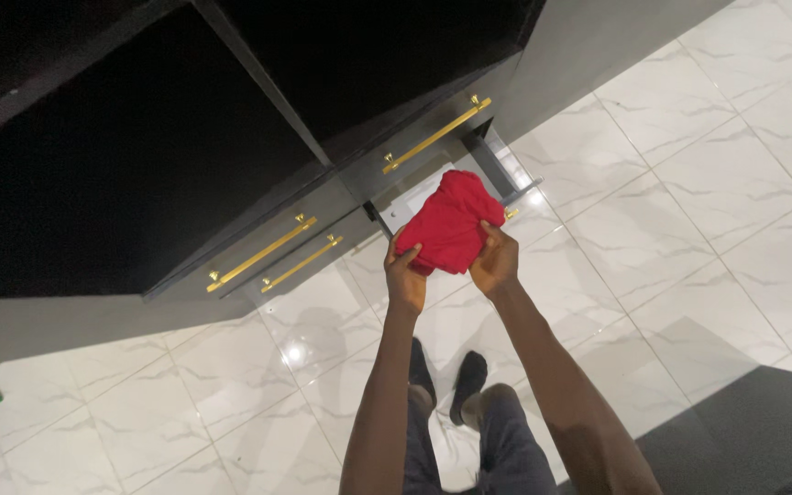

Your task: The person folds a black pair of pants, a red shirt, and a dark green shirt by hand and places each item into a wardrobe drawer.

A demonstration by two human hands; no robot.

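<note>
Both hands hold a folded red cloth (449,225) above an open black drawer (497,174) at one o'clock. The left hand (405,273) grips its lower left edge; the right hand (495,261) clasps its right side. Gold-handled drawers (272,252) sit at ten o'clock, over white marble floor tiles (689,183).

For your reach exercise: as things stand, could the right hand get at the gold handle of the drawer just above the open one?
Probably yes. The handle faces out with nothing before it, but the right hand is busy gripping the red cloth with the left hand.

Home: black drawer unit (323,211), tiled floor (689,183)
</note>
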